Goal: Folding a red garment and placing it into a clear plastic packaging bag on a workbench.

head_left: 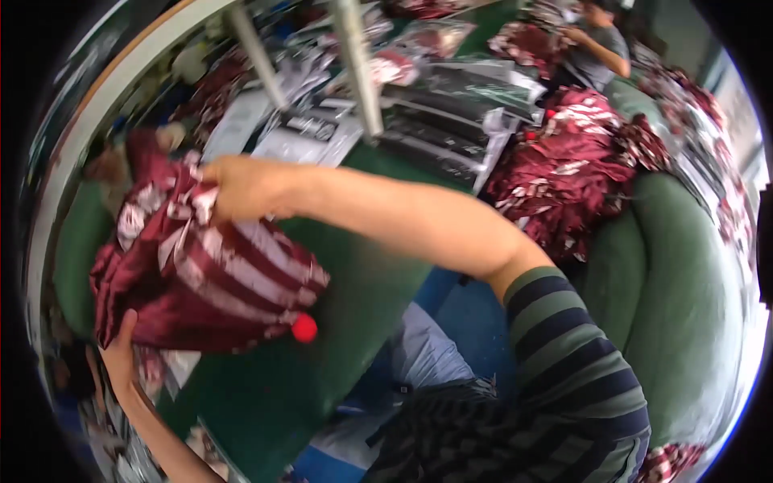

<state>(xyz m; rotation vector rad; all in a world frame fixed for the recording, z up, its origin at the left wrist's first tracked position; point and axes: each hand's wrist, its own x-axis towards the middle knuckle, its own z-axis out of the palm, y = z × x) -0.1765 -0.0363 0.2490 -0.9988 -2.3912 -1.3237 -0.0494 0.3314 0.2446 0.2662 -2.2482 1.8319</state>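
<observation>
A shiny burgundy cloth piece (233, 282) with pale floral bands hangs in folds over the left part of the green table (266, 402). My right hand (245, 189) reaches across and is closed on its gathered upper edge. Lower left, my left hand (121, 354) grips the cloth's near corner, the thumb on top and the other fingers hidden behind it. At the cloth's lower right edge shows a small bright red round thing (304, 328), too blurred to name.
Flat clear-wrapped dark packs (435, 129) lie at the far side, beside a pale post (357, 68). A heap of burgundy cloth (564, 169) is at the right, near a large green padded shape (676, 306). Another person (600, 48) handles similar cloth at the far right.
</observation>
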